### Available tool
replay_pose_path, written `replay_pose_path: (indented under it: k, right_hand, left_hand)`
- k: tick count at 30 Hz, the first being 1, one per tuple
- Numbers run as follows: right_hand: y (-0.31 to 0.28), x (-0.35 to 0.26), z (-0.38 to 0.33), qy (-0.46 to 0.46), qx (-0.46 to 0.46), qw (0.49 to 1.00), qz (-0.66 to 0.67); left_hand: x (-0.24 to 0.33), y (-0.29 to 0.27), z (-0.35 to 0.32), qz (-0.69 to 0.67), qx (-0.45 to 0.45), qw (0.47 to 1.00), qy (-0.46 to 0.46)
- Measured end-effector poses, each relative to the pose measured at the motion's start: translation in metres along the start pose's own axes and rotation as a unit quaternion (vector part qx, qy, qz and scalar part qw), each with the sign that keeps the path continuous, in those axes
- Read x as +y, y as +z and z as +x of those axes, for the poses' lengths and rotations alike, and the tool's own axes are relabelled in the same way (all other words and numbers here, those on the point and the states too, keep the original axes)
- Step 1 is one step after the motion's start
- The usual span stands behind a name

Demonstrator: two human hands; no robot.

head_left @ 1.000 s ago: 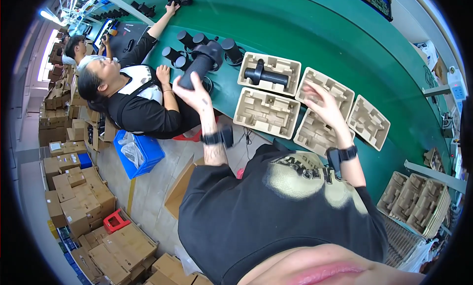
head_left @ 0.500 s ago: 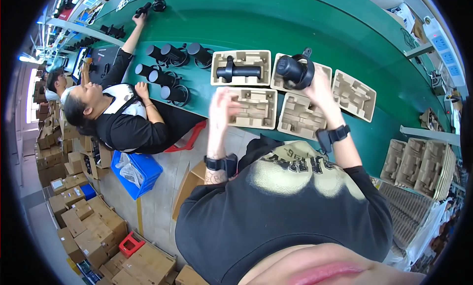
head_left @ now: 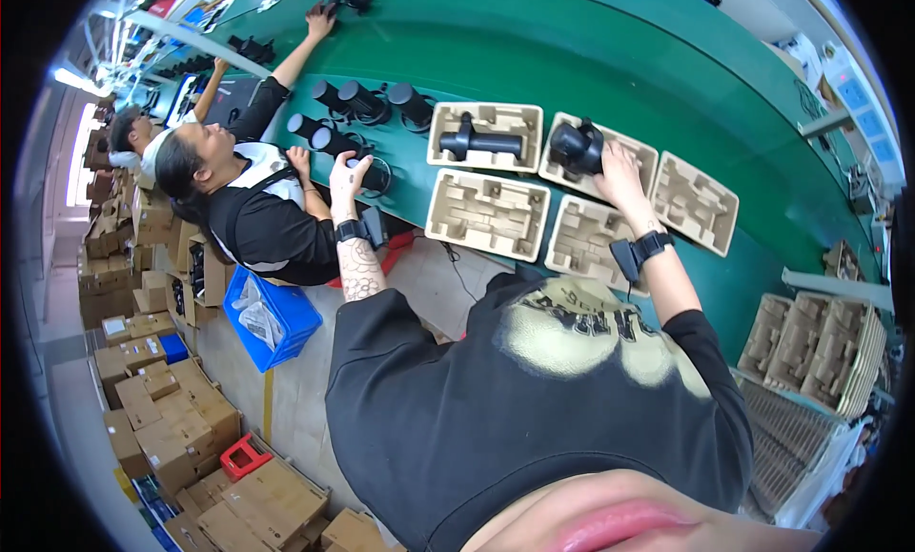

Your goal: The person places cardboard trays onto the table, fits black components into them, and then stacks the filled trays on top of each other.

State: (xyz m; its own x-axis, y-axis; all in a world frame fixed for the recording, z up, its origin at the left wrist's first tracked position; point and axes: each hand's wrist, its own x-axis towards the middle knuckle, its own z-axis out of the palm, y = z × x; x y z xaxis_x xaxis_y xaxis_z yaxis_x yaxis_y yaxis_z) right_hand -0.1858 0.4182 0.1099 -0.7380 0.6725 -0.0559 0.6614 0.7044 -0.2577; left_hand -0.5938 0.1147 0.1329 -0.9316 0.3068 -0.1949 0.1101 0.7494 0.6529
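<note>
My left hand (head_left: 349, 177) is closed round the top of a black cylindrical device with a ring-shaped base (head_left: 377, 176), nearest me in a group of similar black devices (head_left: 364, 104) on the green bench. My right hand (head_left: 620, 173) grips another black cylindrical device (head_left: 576, 148), which is down in the back-middle moulded pulp tray (head_left: 644, 161). Some of its fingers are hidden behind the device. In the pulp tray to its left (head_left: 437, 132), one more black device (head_left: 484, 144) lies on its side.
Three pulp trays with bare compartments, front left (head_left: 488, 212), front middle (head_left: 583, 237) and right (head_left: 698, 201), lie close by. Stacked trays (head_left: 810, 347) stand at right. A co-worker (head_left: 257, 190) sits at left, one arm stretched across the bench. A blue crate (head_left: 276, 318) stands behind them.
My right hand has lowered the black device into the back-middle tray. My left hand has moved left from above the front-left tray to the group of devices. The view has shifted slightly.
</note>
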Motion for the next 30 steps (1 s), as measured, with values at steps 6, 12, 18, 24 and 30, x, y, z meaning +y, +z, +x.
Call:
replay_pose_path:
  k: [6,12,18,24,30]
  right_hand:
    - [-0.03,-0.026,0.009,-0.011,0.09,0.987,0.132]
    - [-0.044,-0.043,0.009,-0.067,0.169,0.95,0.252]
    - [-0.03,-0.047,0.015,-0.062,0.141,0.966,0.207]
    - [0.002,-0.05,-0.013,-0.022,0.154,0.978,0.137]
    - [-0.074,-0.07,-0.041,-0.074,-0.033,0.87,0.486]
  left_hand:
    - [-0.008,-0.024,-0.006,0.062,0.02,0.996,0.067]
    - [0.055,-0.042,-0.115,-0.319,0.147,0.933,0.082]
    - [0.106,-0.034,-0.187,-0.463,0.053,0.876,0.121]
    - [0.113,-0.01,-0.206,-0.547,-0.006,0.836,0.047]
    - [0.129,0.04,-0.214,-0.77,-0.33,0.459,-0.295]
